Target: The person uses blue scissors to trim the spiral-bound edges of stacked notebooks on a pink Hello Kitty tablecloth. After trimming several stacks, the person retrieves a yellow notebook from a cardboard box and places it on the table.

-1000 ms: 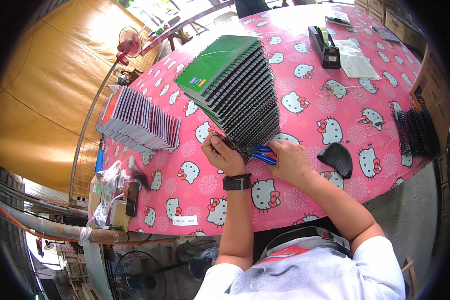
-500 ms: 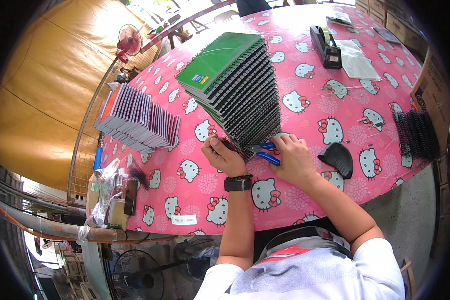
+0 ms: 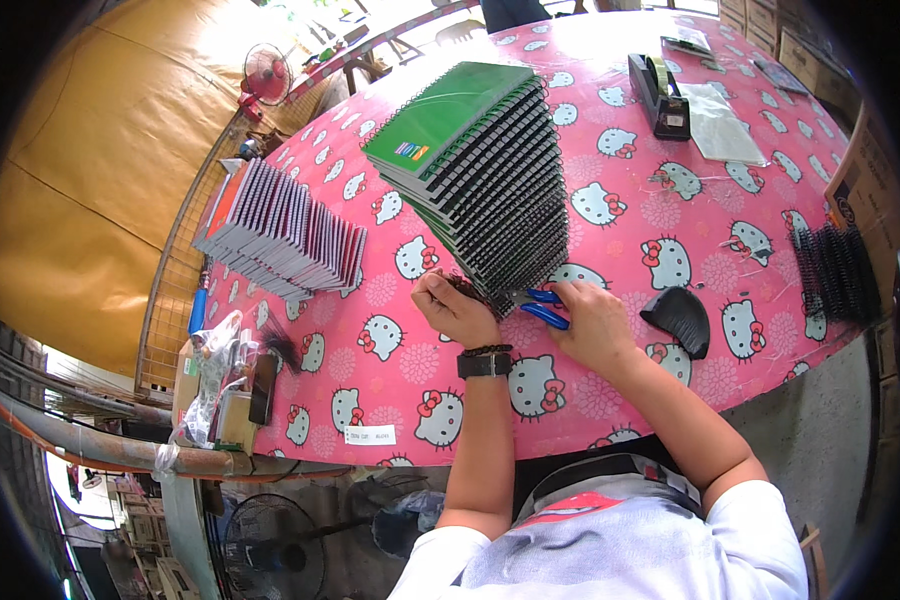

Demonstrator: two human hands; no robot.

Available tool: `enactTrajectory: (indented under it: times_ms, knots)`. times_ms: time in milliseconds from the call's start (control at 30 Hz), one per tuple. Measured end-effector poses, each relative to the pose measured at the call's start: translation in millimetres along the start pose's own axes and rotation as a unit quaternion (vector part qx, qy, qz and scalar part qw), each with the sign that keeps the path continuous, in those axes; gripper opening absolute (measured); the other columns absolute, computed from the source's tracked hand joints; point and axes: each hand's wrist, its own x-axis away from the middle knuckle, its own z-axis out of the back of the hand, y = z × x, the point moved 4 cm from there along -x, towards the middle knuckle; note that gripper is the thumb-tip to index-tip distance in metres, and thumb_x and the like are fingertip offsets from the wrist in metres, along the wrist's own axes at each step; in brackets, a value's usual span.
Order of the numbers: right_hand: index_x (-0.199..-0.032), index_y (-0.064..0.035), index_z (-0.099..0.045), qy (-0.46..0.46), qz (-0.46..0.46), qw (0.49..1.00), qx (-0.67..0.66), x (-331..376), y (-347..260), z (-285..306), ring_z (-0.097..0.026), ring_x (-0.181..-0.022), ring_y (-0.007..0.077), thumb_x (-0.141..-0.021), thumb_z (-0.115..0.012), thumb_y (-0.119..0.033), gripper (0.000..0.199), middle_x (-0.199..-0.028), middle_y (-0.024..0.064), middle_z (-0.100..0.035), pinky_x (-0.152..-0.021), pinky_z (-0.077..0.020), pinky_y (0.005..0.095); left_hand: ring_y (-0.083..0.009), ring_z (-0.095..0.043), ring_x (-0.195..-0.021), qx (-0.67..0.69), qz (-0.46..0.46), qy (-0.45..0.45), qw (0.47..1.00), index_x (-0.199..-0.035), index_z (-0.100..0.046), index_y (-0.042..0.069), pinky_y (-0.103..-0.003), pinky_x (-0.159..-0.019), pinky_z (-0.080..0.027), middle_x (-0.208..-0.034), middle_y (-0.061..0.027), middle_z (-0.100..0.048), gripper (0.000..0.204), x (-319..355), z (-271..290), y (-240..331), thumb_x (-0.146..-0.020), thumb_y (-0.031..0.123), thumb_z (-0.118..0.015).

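Note:
A tall, leaning stack of green-covered spiral notebooks (image 3: 500, 170) stands in front of me, its black coil bindings facing right. My right hand (image 3: 595, 325) grips blue-handled pliers (image 3: 547, 310). Their metal jaws meet the coil ends at the stack's near lower corner. Beside that corner, my left hand (image 3: 455, 308) is closed with fingers curled in against the dark lower edge of the stack; what lies inside them is hidden. A wristband and a dark watch are on my left wrist.
Left of the green stack is a pile of spiral notebooks (image 3: 285, 230) with reddish edges. A black tape dispenser (image 3: 660, 100) sits far right, a black curved object (image 3: 678, 320) nearer. Black coils (image 3: 832, 270) lie by a cardboard box (image 3: 865, 185). Plastic-wrapped items (image 3: 220, 380) fill the near left corner.
The whole scene has shifted slightly to the right in view. The pliers' handles look a little closer together. Both hands keep their places at the stack's lower corner.

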Motion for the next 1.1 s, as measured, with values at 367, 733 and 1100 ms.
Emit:
enactTrajectory:
  times_ms: [367, 733, 1100]
  knots:
    - [-0.097, -0.0048, -0.057, 0.003, 0.019, 0.999, 0.034, -0.5, -4.5, -5.4, -0.058, -0.09, 0.0273, -0.065, -0.071, -0.019, 0.038, -0.088, 0.0102, -0.059, -0.077, -0.0456, 0.0388, -0.0081, -0.038, -0.062, 0.018, 0.027, 0.003, 0.999, -0.084, -0.047, 0.003, -0.023, -0.056, -0.036, -0.074, -0.0003, -0.043, 0.03, 2.3, -2.1, 1.6, -0.1, 0.028, -0.041]
    - [-0.096, -0.0047, -0.056, 0.071, 0.074, 0.993, 0.06, 4.5, 2.6, -1.0, -0.06, -0.084, 0.0298, -0.067, -0.07, -0.02, 0.035, -0.089, 0.0125, -0.06, -0.074, -0.0475, 0.0394, -0.0079, -0.039, -0.064, 0.009, 0.046, -0.001, 0.999, -0.084, -0.048, 0.004, -0.023, -0.058, -0.036, -0.076, 0.0, -0.044, 0.031, 0.4, -0.9, -2.9, -0.099, 0.029, -0.041]
    - [-0.095, -0.0031, -0.058, 0.016, 0.003, 0.997, -0.07, 2.6, 16.2, -10.1, -0.063, -0.074, 0.0288, -0.067, -0.069, -0.012, 0.032, -0.082, 0.0129, -0.062, -0.066, -0.0505, 0.0376, -0.0088, -0.043, -0.058, 0.181, 0.244, 0.032, 0.952, -0.084, -0.05, 0.007, -0.024, -0.051, -0.038, -0.073, -0.0002, -0.047, 0.032, -8.6, 7.2, -19.6, -0.098, 0.034, -0.041]
